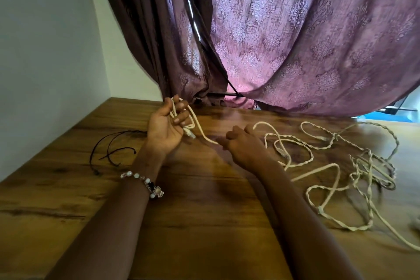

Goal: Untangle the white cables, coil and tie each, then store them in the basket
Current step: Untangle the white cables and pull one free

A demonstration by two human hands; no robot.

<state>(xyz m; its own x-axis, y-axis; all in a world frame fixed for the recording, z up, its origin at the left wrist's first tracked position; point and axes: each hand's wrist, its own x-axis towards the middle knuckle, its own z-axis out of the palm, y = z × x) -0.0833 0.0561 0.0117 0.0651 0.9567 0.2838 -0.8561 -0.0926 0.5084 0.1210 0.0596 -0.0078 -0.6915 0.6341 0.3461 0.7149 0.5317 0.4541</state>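
My left hand [167, 124] is raised palm-up over the wooden table [181, 223] and holds a small coil of white cable [184, 113] wrapped round its fingers, with a plug end hanging by the palm. From that coil the cable runs right to my right hand [241, 143], which pinches it just above the table. Beyond my right hand the remaining white cables [354, 166] lie in a loose tangle of twisted loops across the right side of the table. No basket is in view.
Thin black ties [109, 150] lie on the table to the left of my left wrist. A purple patterned curtain [295, 41] hangs down to the table's far edge. A white wall [45, 52] borders the left side.
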